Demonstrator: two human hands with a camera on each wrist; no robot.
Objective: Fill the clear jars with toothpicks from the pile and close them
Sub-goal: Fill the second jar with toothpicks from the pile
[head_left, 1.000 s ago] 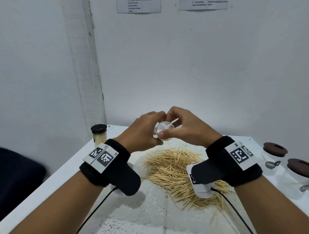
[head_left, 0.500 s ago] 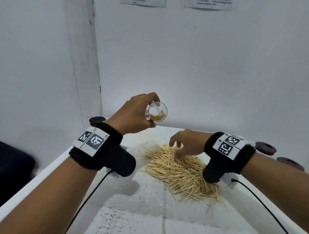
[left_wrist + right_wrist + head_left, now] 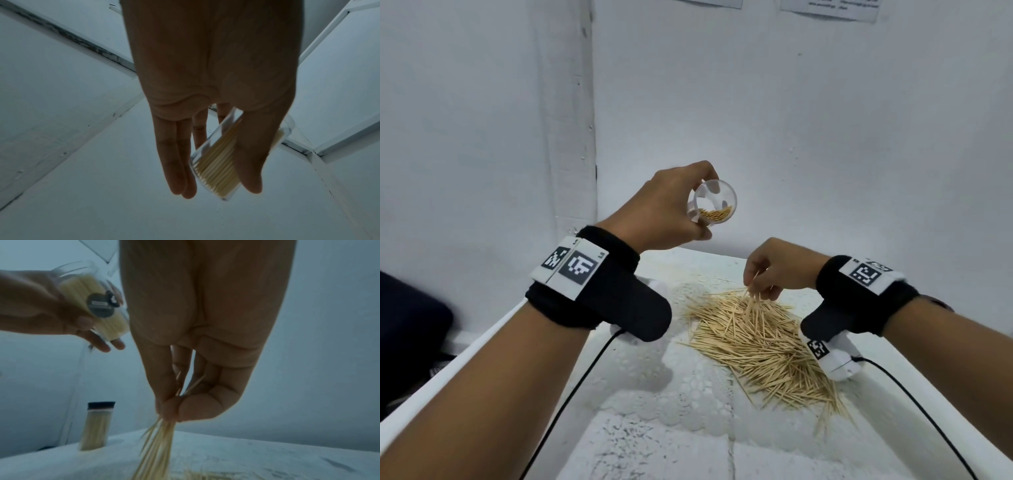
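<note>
My left hand [image 3: 671, 209] holds a clear jar [image 3: 712, 205] in the air above the table, its open mouth tilted toward me, with toothpicks lying in its lower part. In the left wrist view the jar [image 3: 218, 162] lies between thumb and fingers. Lower and to the right, my right hand [image 3: 774, 270] pinches a small bunch of toothpicks [image 3: 755, 298] at the far end of the toothpick pile [image 3: 760, 339]. The right wrist view shows the bunch [image 3: 156, 443] hanging from the pinching fingertips [image 3: 172, 412], and the held jar [image 3: 96, 308] at the upper left.
A filled jar with a dark lid [image 3: 96, 425] stands upright on the table [image 3: 647, 428] to the left, seen only in the right wrist view. White walls close in behind and on the left. Cables run from both wristbands.
My hands have parted: the left one lifted the jar up, the right one dropped to the pile and pinched up a bunch of toothpicks. The head view tilted upward.
</note>
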